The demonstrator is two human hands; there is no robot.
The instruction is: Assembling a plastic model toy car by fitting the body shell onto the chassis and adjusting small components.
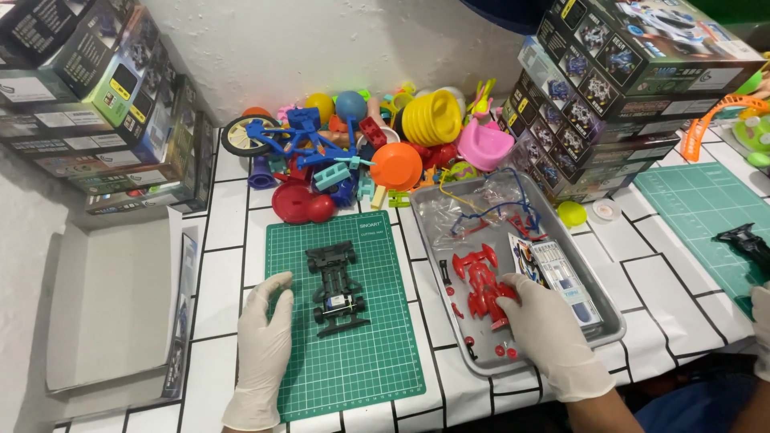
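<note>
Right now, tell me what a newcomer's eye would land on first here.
First, the heap of bright plastic toys against the white wall, beyond the green cutting mat. Next, the black toy car chassis on that mat, with the gloved left hand resting flat on the mat's left edge. Then the red car body in the metal tray, where the gloved right hand reaches it.
</note>
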